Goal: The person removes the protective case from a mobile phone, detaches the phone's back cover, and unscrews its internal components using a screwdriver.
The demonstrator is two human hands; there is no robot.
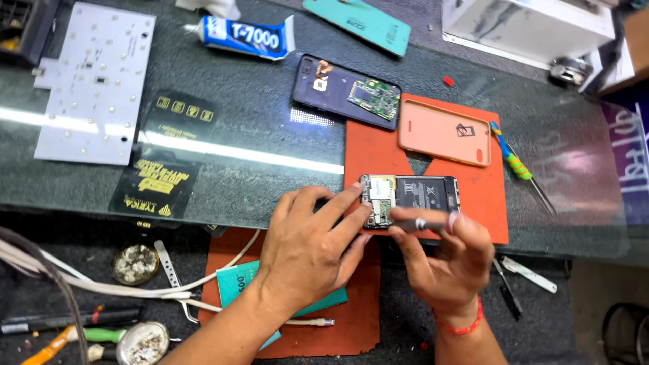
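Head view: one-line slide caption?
Left hand steadies an opened phone on an orange mat while the right hand holds a slim tool at its circuit board.

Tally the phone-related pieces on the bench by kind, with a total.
Opened phones with boards showing: 2, one under the left hand and right hand at, one dark at
Salmon case: 1
Teal back cover: 1
Total: 4

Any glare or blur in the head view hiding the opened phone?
Head view: a bright glare streak crosses the glass top left of the opened phone, not over it; the phone is sharp; the tool in the right hand is slightly blurred; the left hand covers the phone's left edge.
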